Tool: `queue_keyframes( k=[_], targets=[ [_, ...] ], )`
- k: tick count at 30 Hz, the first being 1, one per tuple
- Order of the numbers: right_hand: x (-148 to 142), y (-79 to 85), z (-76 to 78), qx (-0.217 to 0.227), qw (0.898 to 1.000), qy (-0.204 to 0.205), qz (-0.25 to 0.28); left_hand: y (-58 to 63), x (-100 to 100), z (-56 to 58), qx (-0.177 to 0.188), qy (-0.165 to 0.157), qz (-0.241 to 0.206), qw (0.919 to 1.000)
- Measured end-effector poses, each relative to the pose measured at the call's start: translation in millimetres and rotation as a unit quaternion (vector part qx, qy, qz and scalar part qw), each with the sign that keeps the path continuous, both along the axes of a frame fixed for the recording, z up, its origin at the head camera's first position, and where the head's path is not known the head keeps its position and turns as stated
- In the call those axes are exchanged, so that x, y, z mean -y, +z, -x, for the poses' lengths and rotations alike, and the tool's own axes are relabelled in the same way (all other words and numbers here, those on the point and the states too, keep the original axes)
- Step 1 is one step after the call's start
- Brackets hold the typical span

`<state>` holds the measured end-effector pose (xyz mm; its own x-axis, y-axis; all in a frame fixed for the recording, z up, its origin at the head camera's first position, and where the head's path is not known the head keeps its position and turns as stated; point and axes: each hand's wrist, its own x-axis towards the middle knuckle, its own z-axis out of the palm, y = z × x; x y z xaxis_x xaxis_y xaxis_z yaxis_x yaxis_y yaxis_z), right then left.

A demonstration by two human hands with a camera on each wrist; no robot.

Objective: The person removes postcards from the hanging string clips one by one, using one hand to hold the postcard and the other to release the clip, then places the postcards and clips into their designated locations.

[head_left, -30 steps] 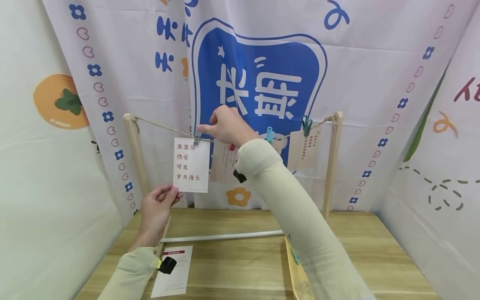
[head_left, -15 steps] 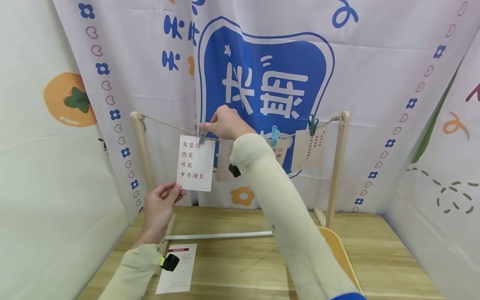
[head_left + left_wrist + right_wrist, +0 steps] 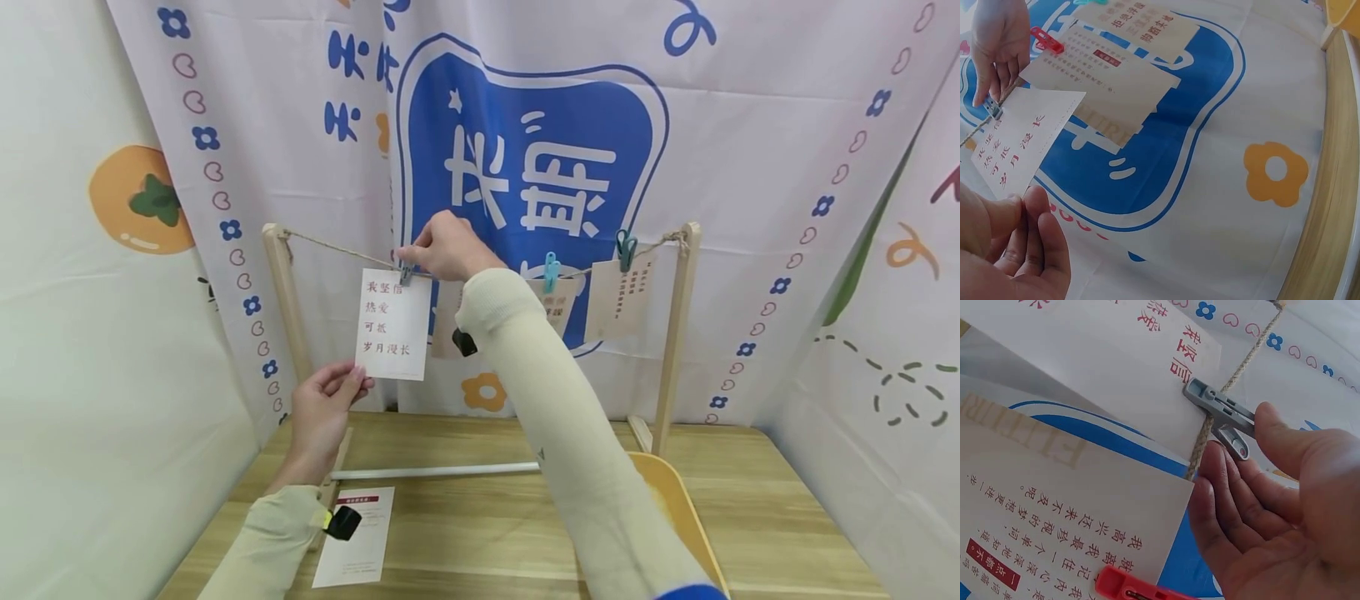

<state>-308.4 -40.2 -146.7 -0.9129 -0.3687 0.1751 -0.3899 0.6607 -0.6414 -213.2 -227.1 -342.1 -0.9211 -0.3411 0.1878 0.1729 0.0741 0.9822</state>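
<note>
A white card [image 3: 393, 325] with red characters hangs upright at the left part of the twine [image 3: 1244, 365]. My left hand [image 3: 322, 408] pinches its lower left corner between thumb and fingers, as the left wrist view also shows. My right hand [image 3: 450, 246] is at the card's top edge. There it pinches a grey clothespin [image 3: 1219, 406], thumb on one handle and fingertips by the other. The clothespin's nose lies over the card's top edge and the twine. Right beside it hangs a beige card [image 3: 1100, 81] under a red clothespin [image 3: 1047, 40].
The twine runs between two wooden posts [image 3: 678, 333]. Further right, cards hang from a light blue clothespin [image 3: 551, 271] and a dark green clothespin [image 3: 626, 250]. A printed card [image 3: 356, 542] lies on the table [image 3: 457, 533]. My right sleeve partly covers a yellow tray [image 3: 690, 508].
The head view has shifted slightly, and more of the yellow tray shows beside my right sleeve. Both hands keep their places at the white card and the grey clothespin.
</note>
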Motion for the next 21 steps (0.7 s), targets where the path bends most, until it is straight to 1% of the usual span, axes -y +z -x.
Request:
queue_keyframes(
  k=[5, 10, 15, 21],
  targets=[
    [-0.6, 0.8, -6.4, -0.003, 1.0, -0.017, 0.022, 0.9, 1.0, -0.7, 0.004, 0.0, 0.002, 1.0],
    [-1.6, 0.3, -10.3, -0.018, 0.998, -0.041, 0.042, 2.0, 1.5, -0.9, 0.012, 0.004, 0.009, 0.9999],
    [0.1, -1.1, -11.0, -0.029, 0.996, -0.054, 0.065, 3.0, 2.1, -1.1, 0.017, 0.007, 0.015, 0.9997],
    [1.9, -2.7, -10.3, -0.045, 0.993, -0.067, 0.081, 3.6, 1.7, -1.4, 0.011, 0.007, 0.015, 0.9998]
  ],
)
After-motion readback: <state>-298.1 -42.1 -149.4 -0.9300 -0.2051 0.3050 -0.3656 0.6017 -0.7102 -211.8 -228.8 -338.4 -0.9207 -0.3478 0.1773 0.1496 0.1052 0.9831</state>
